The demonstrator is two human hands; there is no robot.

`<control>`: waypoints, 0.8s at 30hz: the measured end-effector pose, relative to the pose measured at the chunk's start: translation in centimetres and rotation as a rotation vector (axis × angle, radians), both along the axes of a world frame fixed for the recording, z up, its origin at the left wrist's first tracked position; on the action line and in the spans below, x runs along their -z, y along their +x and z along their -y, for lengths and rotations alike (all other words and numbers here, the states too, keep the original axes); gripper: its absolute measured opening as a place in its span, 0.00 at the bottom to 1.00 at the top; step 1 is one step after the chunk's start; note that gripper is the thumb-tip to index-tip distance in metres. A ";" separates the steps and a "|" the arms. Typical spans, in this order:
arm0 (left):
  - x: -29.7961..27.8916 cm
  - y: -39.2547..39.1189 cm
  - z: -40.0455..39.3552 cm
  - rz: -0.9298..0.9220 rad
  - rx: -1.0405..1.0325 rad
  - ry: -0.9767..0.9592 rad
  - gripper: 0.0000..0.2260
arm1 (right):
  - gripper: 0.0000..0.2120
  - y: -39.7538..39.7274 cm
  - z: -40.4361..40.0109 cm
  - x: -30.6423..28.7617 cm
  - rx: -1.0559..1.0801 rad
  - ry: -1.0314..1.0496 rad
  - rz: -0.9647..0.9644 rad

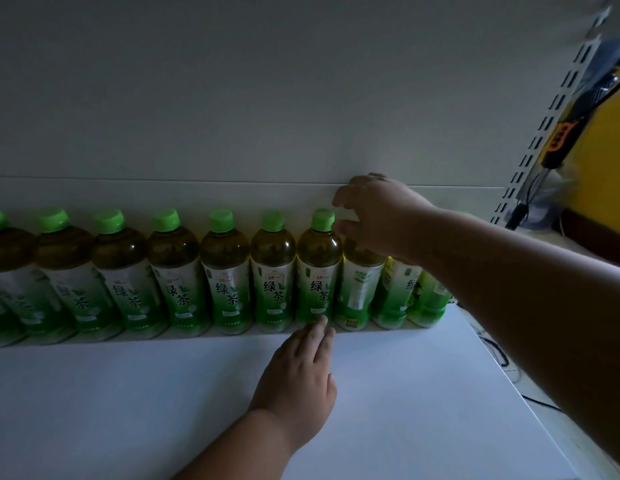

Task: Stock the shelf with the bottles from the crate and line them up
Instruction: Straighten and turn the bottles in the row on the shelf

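Observation:
Several green tea bottles [177, 271] with green caps stand in one row along the back of the white shelf [128, 410]. My right hand [377, 216] reaches in from the right and curls over the top of one bottle [358, 289] near the row's right end, hiding its cap. Two more bottles [398, 292] stand to its right, partly behind my forearm. My left hand [298, 375] lies flat on the shelf with fingers apart, its fingertips at the base of the neighbouring bottle [319, 271]. No crate is in view.
A pale back panel [232, 98] rises behind the row. A slotted white upright [543, 133] runs up at the right, with a yellow and black packaged item [578, 109] hanging beside it. Dark cables [498, 355] lie past the shelf's right edge.

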State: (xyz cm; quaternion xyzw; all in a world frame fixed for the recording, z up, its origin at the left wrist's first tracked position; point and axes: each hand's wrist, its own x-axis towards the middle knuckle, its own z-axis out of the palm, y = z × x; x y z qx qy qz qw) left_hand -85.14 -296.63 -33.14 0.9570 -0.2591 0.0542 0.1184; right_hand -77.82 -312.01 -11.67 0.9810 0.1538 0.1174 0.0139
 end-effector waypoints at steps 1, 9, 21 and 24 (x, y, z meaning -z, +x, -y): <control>-0.2 -0.2 0.2 -0.005 0.018 -0.015 0.28 | 0.19 -0.1 0.7 -0.2 0.013 -0.005 0.000; -1.4 0.2 5.0 -0.270 -0.027 0.116 0.43 | 0.16 -0.1 2.9 -0.1 0.080 0.026 -0.056; -0.6 -0.7 6.2 -0.245 -0.057 0.206 0.45 | 0.16 0.7 3.2 0.0 0.064 0.009 -0.092; -0.6 -0.8 6.1 -0.247 -0.074 0.203 0.47 | 0.18 0.8 3.1 0.0 0.076 0.012 -0.075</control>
